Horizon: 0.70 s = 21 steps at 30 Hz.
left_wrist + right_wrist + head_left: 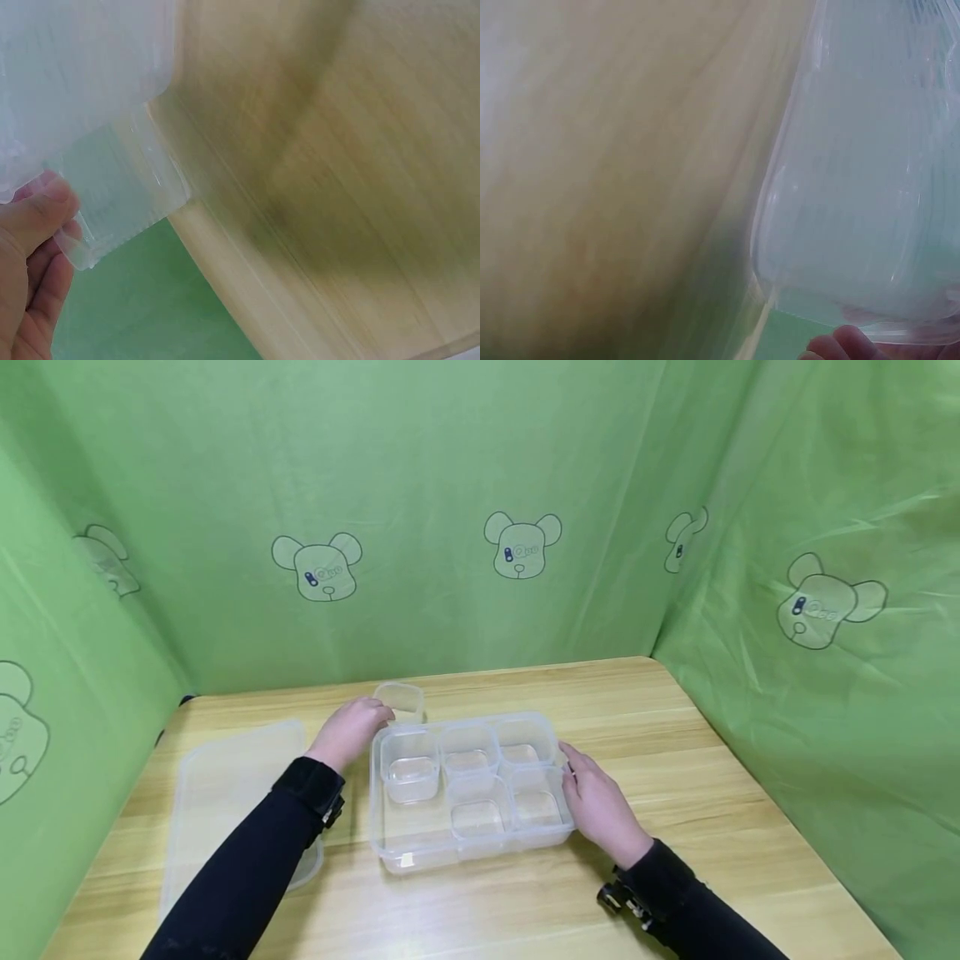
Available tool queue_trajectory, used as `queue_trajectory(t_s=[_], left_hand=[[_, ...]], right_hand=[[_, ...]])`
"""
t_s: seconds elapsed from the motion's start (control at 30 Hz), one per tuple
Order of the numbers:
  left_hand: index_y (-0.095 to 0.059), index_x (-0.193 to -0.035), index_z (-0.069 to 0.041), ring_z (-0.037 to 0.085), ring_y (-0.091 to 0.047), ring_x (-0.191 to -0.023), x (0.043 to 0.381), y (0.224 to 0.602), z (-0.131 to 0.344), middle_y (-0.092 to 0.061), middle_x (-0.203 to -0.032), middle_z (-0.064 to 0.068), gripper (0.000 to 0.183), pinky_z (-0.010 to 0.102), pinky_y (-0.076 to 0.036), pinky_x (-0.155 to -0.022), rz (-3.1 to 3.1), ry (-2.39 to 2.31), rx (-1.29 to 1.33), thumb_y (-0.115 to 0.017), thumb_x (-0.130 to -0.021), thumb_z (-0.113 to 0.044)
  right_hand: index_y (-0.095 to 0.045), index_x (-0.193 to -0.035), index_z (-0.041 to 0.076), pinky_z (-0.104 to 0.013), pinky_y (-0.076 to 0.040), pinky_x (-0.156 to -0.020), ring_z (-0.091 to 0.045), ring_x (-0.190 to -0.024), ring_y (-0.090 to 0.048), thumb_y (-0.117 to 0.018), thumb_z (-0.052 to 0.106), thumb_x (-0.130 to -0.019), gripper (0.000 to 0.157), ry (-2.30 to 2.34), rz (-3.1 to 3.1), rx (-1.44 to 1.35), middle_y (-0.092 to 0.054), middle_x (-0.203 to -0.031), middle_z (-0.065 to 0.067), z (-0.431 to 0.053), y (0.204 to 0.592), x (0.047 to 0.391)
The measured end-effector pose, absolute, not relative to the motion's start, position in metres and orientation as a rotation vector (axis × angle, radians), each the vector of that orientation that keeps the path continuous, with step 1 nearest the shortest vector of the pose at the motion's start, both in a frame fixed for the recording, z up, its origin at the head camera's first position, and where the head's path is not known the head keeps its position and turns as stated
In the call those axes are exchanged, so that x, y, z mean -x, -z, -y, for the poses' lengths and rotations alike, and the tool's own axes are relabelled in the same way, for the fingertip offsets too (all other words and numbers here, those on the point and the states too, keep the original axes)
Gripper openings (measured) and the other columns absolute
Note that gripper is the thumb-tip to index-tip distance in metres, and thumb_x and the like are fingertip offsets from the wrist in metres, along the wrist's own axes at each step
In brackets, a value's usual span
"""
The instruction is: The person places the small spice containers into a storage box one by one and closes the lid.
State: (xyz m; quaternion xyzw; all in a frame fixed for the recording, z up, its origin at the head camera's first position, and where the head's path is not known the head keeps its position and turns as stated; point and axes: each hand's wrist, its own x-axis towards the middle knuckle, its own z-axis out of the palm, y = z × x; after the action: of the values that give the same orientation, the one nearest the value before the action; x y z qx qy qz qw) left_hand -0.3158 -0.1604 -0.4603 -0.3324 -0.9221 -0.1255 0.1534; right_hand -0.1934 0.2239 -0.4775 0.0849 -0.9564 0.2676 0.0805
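A large clear plastic storage box [420, 858] stands on the table, with several small clear boxes [480, 806] set inside it in two rows. Its front left corner shows bare floor. Behind the back left corner, my left hand [351, 731] pinches another small clear box [401, 697] by its rim; in the left wrist view, thumb and fingers hold that small box [124, 195] beside the large box's wall [82, 75]. At the large box's right side, my right hand [600, 802] grips the rim. Only its fingertips [847, 343] show in the right wrist view, under the rim.
A flat translucent lid [225, 777] lies on the left of the wooden table [637, 718], partly beneath my left forearm. Green curtains [435, 627] printed with bear heads hang along the table's back and sides.
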Motion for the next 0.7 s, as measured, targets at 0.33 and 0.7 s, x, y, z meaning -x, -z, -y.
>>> queue_trajectory(t_s=[0.33, 0.7], left_hand=[[-0.074, -0.097, 0.0, 0.031, -0.069, -0.092, 0.307, 0.446, 0.16, -0.073, -0.095, 0.013, 0.009, 0.043, -0.055, -0.085, 2.67, 0.436, 0.812, -0.07, -0.089, 0.002], [-0.073, -0.102, 0.002, 0.033, -0.068, -0.097, 0.291, 0.429, 0.168, -0.072, -0.101, 0.016, 0.013, 0.045, -0.054, -0.09, 2.67, 0.426, 0.73, -0.067, -0.091, 0.002]], right_hand=[[-0.036, -0.151, -0.003, -0.058, -0.041, -0.105, -0.046, -0.128, -0.05, -0.04, 0.014, -0.106, 0.048, -0.807, 2.867, -0.249, -0.048, -0.142, -0.03, -0.224, 0.477, 0.193], [-0.035, -0.151, -0.003, -0.058, -0.041, -0.105, -0.046, -0.129, -0.049, -0.04, 0.014, -0.106, 0.049, -0.816, 2.876, -0.233, -0.047, -0.144, -0.03, -0.224, 0.476, 0.192]])
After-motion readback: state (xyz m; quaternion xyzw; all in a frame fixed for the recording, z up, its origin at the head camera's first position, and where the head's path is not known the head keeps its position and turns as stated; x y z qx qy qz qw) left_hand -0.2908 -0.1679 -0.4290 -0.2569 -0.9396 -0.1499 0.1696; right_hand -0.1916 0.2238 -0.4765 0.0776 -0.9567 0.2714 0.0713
